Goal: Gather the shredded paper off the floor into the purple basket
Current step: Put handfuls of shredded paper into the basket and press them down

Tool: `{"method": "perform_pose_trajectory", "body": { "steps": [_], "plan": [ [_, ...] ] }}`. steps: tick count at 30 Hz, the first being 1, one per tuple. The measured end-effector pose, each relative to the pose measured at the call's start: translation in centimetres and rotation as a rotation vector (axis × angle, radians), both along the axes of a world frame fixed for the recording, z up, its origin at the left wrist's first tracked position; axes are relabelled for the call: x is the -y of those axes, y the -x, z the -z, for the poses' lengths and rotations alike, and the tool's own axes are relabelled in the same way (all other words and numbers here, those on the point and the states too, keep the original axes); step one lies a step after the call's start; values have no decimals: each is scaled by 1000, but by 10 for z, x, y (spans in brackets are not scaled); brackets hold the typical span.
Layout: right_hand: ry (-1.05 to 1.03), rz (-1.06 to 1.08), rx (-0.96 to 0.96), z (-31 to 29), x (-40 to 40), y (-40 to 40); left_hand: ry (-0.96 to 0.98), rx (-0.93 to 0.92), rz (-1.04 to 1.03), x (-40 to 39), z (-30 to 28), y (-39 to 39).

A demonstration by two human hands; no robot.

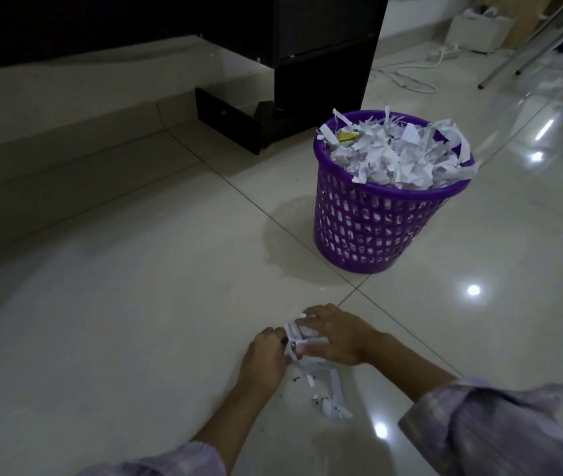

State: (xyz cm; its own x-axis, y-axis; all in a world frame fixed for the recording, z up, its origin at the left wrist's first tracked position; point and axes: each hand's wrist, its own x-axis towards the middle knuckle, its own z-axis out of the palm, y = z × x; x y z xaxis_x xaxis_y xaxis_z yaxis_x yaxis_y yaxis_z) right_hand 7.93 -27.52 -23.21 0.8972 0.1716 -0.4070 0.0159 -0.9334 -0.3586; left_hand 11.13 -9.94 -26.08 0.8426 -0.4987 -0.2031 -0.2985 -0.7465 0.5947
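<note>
Shredded white paper strips (pixel 302 341) sit bunched between your left hand (pixel 266 355) and right hand (pixel 333 334), both grips closed on them, low over the floor, well before the full purple plastic basket (pixel 376 231).

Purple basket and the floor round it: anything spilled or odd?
The purple perforated plastic basket stands upright, heaped, with white paper strips hanging over its rim. More white shreds lie loose on the tile below both hands.

Both hands (pixel 268 355) (pixel 336 338) low, fingers (pixel 311 312) curled together
</note>
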Motion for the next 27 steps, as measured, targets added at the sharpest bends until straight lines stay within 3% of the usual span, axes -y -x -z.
{"method": "perform_pose_trajectory", "body": {
  "steps": [4,8,11,16,27],
  "plan": [
    [124,-192,-99,4,4,21,-22,25,22,-2,4,2],
    [128,-289,-27,17,2,39,37,32,24,-3,4,6],
    [72,-241,-15,16,-2,39,116,15,54,-3,6,5],
    [81,-169,-70,6,-10,33,41,28,82,-4,5,3],
    [26,-106,72,15,-15,45,13,2,113,1,6,16]
  ]
}}
